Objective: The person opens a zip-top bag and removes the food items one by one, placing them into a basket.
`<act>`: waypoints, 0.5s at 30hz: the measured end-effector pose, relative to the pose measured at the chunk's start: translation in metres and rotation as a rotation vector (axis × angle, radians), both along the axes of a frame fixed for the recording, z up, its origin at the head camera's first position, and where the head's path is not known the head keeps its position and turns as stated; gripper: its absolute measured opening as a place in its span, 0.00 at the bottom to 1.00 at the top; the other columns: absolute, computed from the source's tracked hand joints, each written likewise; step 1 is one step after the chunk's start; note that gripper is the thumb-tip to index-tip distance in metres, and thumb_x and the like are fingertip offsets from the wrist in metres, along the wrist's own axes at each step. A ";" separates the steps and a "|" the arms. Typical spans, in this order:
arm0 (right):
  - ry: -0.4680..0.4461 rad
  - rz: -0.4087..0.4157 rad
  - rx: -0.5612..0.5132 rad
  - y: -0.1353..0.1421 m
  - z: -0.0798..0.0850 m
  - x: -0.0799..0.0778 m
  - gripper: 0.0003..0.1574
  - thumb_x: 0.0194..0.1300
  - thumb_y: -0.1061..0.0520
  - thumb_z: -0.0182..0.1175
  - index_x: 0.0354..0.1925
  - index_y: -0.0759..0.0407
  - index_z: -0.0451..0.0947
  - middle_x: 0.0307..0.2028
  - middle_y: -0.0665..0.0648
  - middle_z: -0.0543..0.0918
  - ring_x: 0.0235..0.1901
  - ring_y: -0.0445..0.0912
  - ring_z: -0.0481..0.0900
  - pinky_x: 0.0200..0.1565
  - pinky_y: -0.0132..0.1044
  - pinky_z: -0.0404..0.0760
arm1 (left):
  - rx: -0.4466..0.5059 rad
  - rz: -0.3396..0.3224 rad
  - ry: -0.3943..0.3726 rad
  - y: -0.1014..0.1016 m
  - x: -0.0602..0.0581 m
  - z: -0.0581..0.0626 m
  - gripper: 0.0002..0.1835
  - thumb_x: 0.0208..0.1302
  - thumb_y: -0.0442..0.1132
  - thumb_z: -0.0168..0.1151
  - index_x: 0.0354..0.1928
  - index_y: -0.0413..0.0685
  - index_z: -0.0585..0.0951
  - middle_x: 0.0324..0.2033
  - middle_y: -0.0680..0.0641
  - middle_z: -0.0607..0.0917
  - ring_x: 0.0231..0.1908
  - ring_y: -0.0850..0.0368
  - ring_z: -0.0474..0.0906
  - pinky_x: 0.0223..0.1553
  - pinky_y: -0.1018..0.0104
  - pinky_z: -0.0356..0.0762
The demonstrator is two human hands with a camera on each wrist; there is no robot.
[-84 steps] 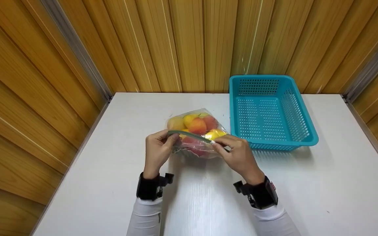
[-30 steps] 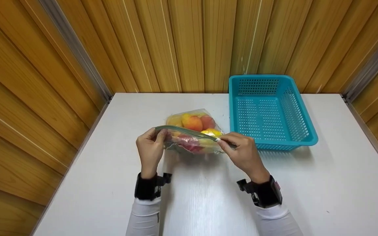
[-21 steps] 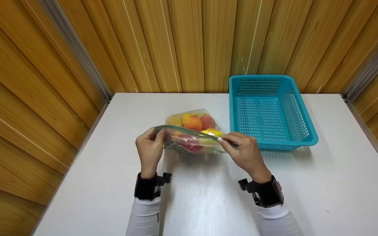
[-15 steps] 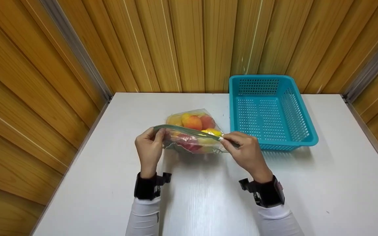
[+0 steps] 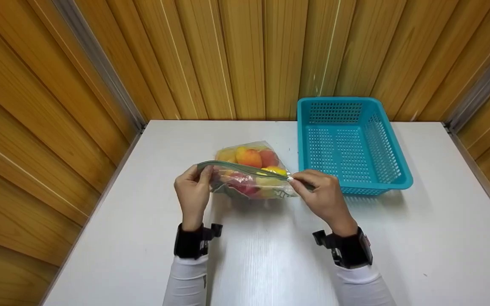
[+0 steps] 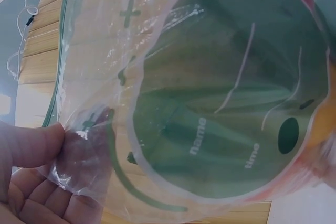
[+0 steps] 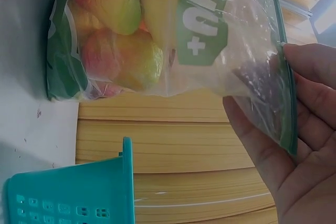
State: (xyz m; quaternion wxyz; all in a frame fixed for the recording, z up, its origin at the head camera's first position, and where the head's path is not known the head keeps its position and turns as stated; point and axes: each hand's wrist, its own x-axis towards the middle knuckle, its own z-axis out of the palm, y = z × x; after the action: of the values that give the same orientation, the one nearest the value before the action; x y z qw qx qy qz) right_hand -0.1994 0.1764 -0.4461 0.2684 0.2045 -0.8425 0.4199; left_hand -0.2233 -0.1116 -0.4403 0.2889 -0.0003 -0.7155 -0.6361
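Observation:
A clear zip bag (image 5: 270,192) full of red, orange and yellow fruits (image 5: 249,158) stands on the table with its mouth toward me. My left hand (image 5: 192,193) pinches the left end of its green zip strip (image 5: 245,168) between thumb and fingers. At the other end, my right hand (image 5: 326,197) grips the strip beside a small white slider (image 5: 290,178). A green printed patch (image 6: 220,98) with "name" and "time" faces the left wrist camera. In the right wrist view, rounded red-and-yellow fruits (image 7: 123,59) press against the plastic.
A teal perforated basket (image 5: 355,185) stands at the back right, just beyond the right hand. The white table (image 5: 262,263) is bounded by wood-look panels (image 5: 245,59) at the back and sides.
My hands have drawn farther apart, stretching the zip strip wider. The left hand shifted left, and the right hand moved right with the slider, continuing slightly over the last half second.

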 end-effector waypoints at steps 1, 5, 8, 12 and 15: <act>0.001 -0.002 -0.002 0.000 0.000 0.000 0.05 0.65 0.70 0.75 0.41 0.68 0.93 0.38 0.62 0.95 0.39 0.56 0.93 0.42 0.39 0.92 | -0.001 0.000 -0.001 0.000 0.000 0.000 0.06 0.71 0.24 0.69 0.36 0.24 0.89 0.31 0.28 0.92 0.27 0.70 0.87 0.33 0.77 0.87; 0.002 -0.007 -0.012 0.002 0.001 -0.001 0.06 0.65 0.70 0.75 0.41 0.69 0.93 0.38 0.62 0.95 0.38 0.55 0.92 0.44 0.18 0.82 | -0.013 0.012 -0.009 -0.001 0.000 0.000 0.06 0.72 0.24 0.69 0.36 0.26 0.90 0.30 0.30 0.92 0.27 0.70 0.87 0.33 0.77 0.86; 0.008 -0.006 -0.020 0.004 0.001 0.000 0.05 0.65 0.70 0.75 0.41 0.68 0.93 0.37 0.62 0.95 0.35 0.48 0.89 0.40 0.16 0.78 | -0.012 0.011 -0.010 -0.001 0.000 0.000 0.06 0.72 0.24 0.70 0.36 0.26 0.90 0.31 0.30 0.92 0.27 0.69 0.87 0.33 0.76 0.87; 0.000 -0.007 -0.025 0.007 0.002 0.000 0.04 0.66 0.69 0.75 0.40 0.67 0.93 0.37 0.61 0.94 0.32 0.39 0.82 0.34 0.29 0.82 | -0.011 0.008 -0.005 0.000 0.001 0.000 0.05 0.72 0.25 0.70 0.37 0.26 0.90 0.31 0.29 0.92 0.27 0.70 0.87 0.33 0.77 0.87; -0.009 -0.012 -0.026 0.008 0.003 0.000 0.04 0.66 0.69 0.75 0.41 0.67 0.93 0.37 0.61 0.95 0.33 0.39 0.83 0.34 0.33 0.84 | -0.006 0.000 0.005 -0.001 0.001 0.000 0.06 0.72 0.25 0.69 0.37 0.25 0.89 0.31 0.29 0.92 0.27 0.70 0.87 0.34 0.76 0.88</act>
State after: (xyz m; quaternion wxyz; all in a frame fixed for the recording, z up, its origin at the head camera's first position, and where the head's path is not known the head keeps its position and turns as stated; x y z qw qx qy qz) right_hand -0.1990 0.1847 -0.4435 0.2697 0.1939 -0.8394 0.4303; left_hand -0.2227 -0.1125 -0.4401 0.2907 -0.0026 -0.7168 -0.6338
